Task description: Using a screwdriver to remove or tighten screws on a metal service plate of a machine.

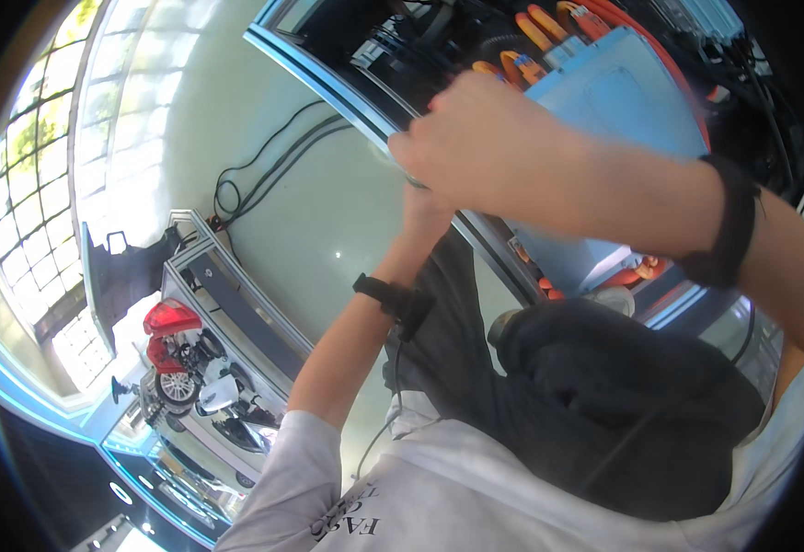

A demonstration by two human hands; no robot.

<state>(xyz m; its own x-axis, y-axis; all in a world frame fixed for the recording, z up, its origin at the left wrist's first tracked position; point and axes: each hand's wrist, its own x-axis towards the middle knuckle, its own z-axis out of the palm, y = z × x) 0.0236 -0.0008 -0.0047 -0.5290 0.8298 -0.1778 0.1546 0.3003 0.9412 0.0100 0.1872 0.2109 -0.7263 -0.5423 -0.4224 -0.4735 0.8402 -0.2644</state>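
Silver aluminium-profile rig [319, 90], straight-edged, fills the upper right, directly before the person. Bay within the frame: dark, crowded with black wiring and fittings. Light-blue, flat-faced box with rounded corners [618, 101] sits inside it; upper face shows a faint raised outline, and the right forearm crosses in front of its lower part.

Right hand [485, 138]: at the near rail of the rig, fingers curled inward, slightly blurred. Item pinched, if any: cannot be determined, fingertips hidden. Left hand [428, 204]: just below, overlapped by the right; finger posture likewise cannot be determined.

Thick orange cable connectors [535, 32] stand along the box's upper left edge; a red-orange cable [671, 60] curves round its far side. Black band [393, 299] on left wrist, another black band [729, 221] on right forearm.

Writing: black capital lettering [356, 515] on the white shirt, inverted and partly folded; label text on the box not discernible.
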